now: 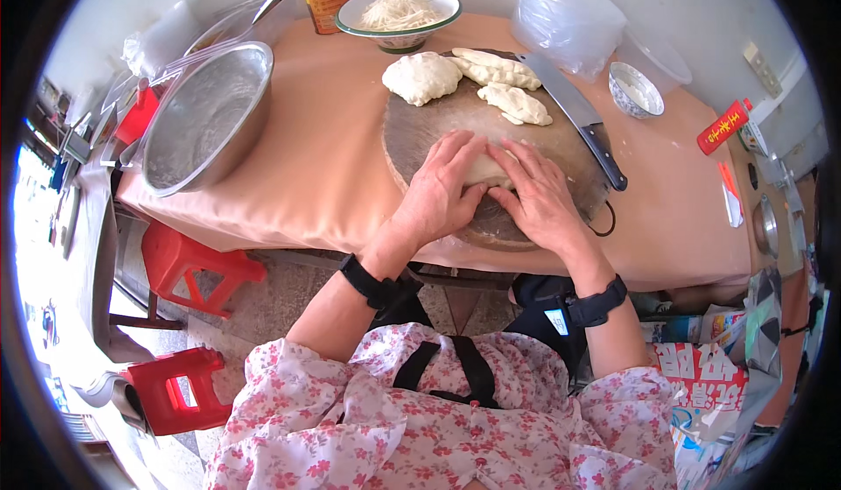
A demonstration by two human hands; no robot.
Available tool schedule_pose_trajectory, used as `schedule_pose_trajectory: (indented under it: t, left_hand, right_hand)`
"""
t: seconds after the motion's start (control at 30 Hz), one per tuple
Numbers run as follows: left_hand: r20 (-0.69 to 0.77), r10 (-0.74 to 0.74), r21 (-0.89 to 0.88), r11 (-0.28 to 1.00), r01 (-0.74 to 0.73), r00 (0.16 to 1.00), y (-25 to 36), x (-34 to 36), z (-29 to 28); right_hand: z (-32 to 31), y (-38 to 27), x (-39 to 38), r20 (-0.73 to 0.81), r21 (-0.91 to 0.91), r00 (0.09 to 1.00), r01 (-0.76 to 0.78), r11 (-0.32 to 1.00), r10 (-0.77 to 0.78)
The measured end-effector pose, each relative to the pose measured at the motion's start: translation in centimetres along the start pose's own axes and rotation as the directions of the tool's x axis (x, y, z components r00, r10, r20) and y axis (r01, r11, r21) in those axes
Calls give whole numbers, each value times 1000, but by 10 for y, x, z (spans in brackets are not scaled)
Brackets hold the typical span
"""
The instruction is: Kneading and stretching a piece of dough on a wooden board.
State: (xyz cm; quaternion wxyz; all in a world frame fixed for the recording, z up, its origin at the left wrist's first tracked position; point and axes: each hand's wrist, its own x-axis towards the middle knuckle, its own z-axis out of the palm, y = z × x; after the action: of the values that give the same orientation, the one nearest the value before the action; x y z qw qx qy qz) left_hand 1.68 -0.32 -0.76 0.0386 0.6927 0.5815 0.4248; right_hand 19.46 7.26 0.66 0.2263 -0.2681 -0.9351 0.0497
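A piece of pale dough (487, 173) lies on the round wooden chopping board (410, 131), mostly covered by my two hands. My left hand (445, 183) curves around its left side, and my right hand (536, 188) presses on its right. Both thumbs meet at the near edge of the dough. Farther back on the board rest a rounded dough lump (421, 78), a long dough piece (496, 70) and a smaller flattened piece (515, 104). A cleaver (565, 96) with a black handle lies along the board's right side.
A large metal basin (210, 118) stands at the left of the table. Behind the board is a bowl of shredded white food (399, 17). To the right are a small bowl of white powder (636, 91), a plastic bag (565, 21) and a red can (724, 127). Red stools (188, 267) stand below left.
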Motion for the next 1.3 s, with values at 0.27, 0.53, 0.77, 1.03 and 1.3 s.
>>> schedule_pose_trajectory:
  t: [0.27, 0.53, 0.77, 1.03, 1.3]
  left_hand:
    - [-96, -78, -163, 985, 61, 992, -19, 9, 1]
    - [-172, -22, 128, 991, 45, 985, -23, 13, 9]
    - [-82, 92, 238, 969, -71, 992, -23, 5, 14]
    - [-124, 49, 317, 948, -7, 991, -24, 16, 19]
    - [-59, 59, 236, 971, -44, 996, -34, 30, 9]
  right_hand:
    - [22, 16, 5, -153, -15, 983, 100, 995, -102]
    - [28, 9, -14, -249, -174, 968, -10, 985, -34]
    - [20, 0, -16, -220, -70, 974, 39, 997, -53]
    - [38, 19, -6, -315, -129, 948, 6, 992, -47]
    - [24, 17, 3, -191, 10, 982, -6, 1000, 8]
